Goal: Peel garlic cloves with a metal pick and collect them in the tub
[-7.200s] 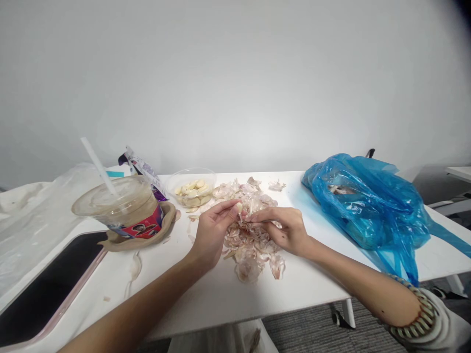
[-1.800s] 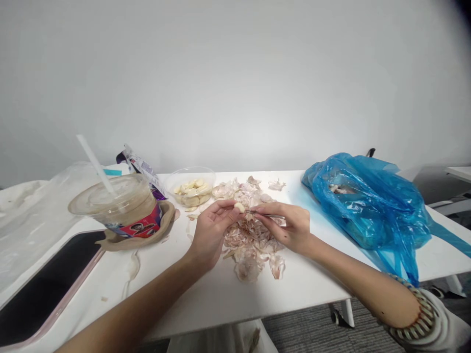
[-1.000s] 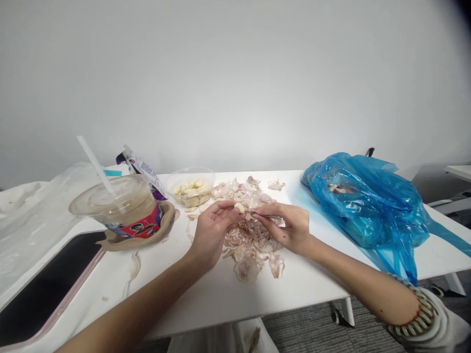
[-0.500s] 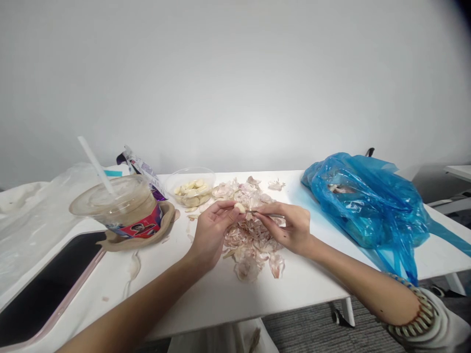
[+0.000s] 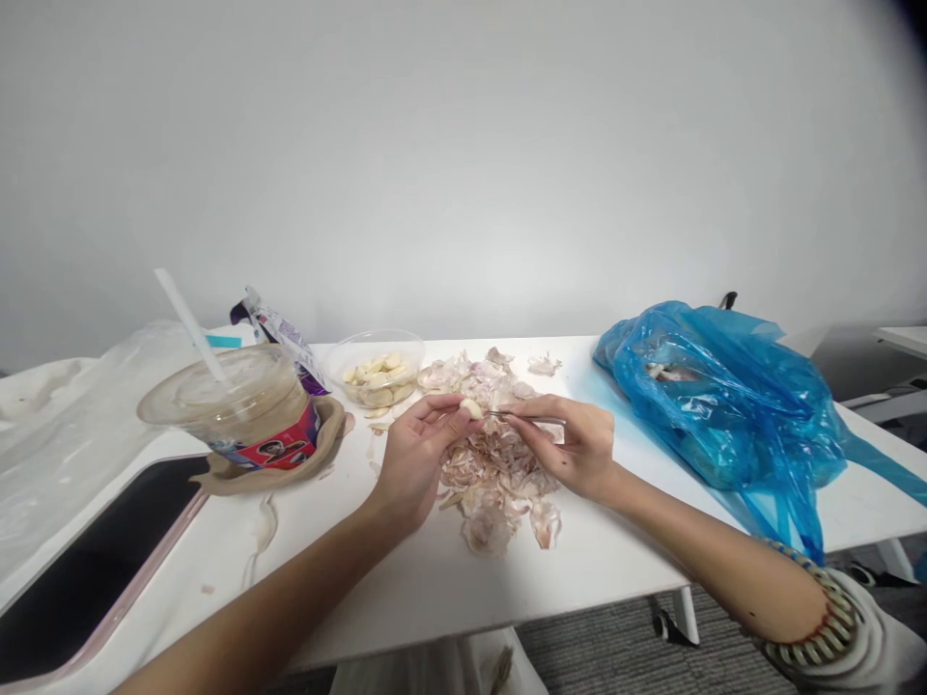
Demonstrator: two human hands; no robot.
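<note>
Garlic clove (image 5: 473, 408) is pinched by left hand (image 5: 418, 461) — right hand (image 5: 577, 448) grips partly hidden tool (image 5: 543, 420).

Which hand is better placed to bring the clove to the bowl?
Left hand, probably: it pinches the garlic clove and is nearer the clear bowl; the right hand holds a metal tool.

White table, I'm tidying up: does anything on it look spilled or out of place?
Yes: papery, pinkish garlic skins lie heaped loose on the white tabletop, outside any container; a pale scrap sits near the black, pink-edged phone.
</note>
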